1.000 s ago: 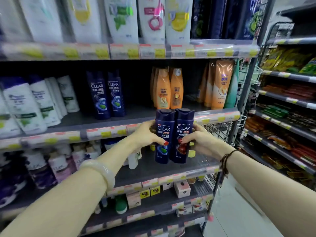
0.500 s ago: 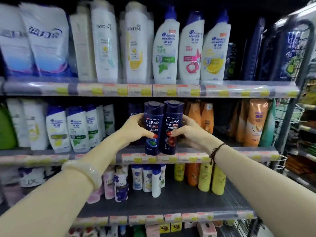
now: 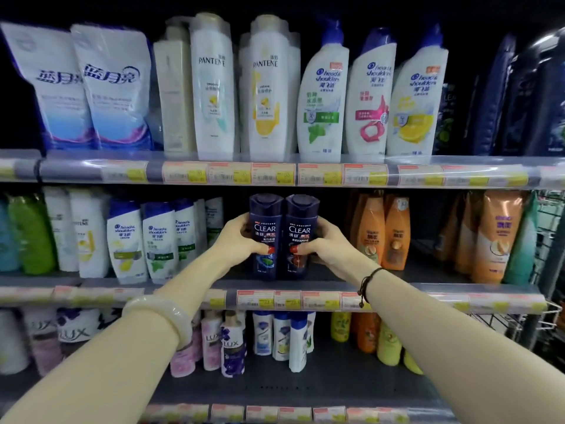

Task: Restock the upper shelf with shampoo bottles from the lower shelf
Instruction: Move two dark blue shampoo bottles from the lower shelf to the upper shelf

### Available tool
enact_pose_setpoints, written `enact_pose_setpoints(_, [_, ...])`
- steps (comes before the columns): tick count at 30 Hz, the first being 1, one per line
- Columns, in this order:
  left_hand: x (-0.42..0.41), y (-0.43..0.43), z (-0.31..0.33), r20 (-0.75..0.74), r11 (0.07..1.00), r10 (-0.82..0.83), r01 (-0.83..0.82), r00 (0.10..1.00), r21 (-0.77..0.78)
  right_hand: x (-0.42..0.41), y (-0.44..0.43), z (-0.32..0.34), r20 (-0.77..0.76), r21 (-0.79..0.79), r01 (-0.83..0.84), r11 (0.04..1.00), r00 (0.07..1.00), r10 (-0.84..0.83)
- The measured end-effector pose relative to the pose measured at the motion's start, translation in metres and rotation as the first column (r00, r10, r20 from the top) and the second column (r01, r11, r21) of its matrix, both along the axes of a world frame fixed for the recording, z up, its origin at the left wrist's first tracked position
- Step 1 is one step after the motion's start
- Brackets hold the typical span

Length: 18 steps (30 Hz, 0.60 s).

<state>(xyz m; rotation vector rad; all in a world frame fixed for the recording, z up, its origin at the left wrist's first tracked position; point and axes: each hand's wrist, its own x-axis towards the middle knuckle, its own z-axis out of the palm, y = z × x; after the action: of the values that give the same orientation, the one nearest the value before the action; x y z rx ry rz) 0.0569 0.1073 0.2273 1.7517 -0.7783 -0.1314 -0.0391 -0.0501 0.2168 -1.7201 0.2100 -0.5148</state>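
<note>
Store shelving fills the view. Since a second ago the two Clear bottles (image 3: 279, 237) have risen from the lower tier to the middle shelf (image 3: 428, 296), now standing side by side at its front edge, left of the orange bottles (image 3: 382, 231). Left hand (image 3: 241, 237) and right hand (image 3: 324, 243) each remain closed on one bottle. Judgement: placement nearly complete; release outstanding.
</note>
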Motion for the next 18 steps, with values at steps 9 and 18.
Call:
enact_pose_setpoints(9, [0.016, -0.010, -0.006, -0.015, 1.000, 0.009, -0.009, 1.000, 0.013, 0.020, -0.008, -0.010, -0.039, 0.001, 0.053, 0.999, 0.998, -0.053])
enact_pose_setpoints(18, [0.027, -0.012, -0.021, -0.036, 0.999, 0.034, -0.035, 0.999, -0.016, 0.028, -0.015, -0.015, -0.008, -0.132, 0.018, 0.991, 1.000, -0.019])
